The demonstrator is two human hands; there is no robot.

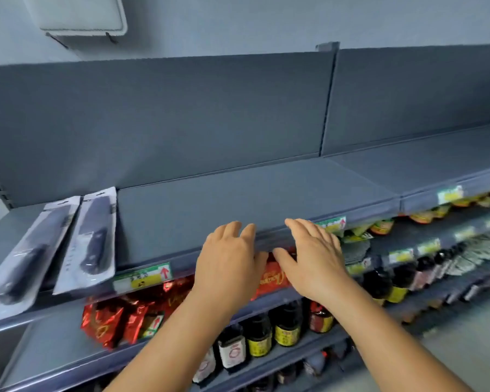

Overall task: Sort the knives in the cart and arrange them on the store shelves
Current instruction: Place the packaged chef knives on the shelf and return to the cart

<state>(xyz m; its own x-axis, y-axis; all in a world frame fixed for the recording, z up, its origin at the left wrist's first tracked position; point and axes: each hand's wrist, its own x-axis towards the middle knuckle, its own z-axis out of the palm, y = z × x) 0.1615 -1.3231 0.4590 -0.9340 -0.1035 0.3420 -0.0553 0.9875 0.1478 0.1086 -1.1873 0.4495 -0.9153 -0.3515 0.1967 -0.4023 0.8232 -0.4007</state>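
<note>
Two packaged knives lie side by side at the left end of the grey top shelf [238, 193]. The left pack [31, 250] and the right pack [89, 239] each show a dark knife under clear plastic on a white card, handles toward the shelf front. My left hand [228, 264] and my right hand [314, 256] hover palm down at the shelf's front edge, right of the packs. Both hands have straight fingers and hold nothing. The cart is out of view.
Below the top shelf, red foil packets [105, 321] and dark sauce bottles [258, 335] fill the lower shelves. Price tags [142, 277] line the shelf edges. A second grey shelf bay [436, 162] continues to the right. A white unit [79, 15] hangs on the wall above.
</note>
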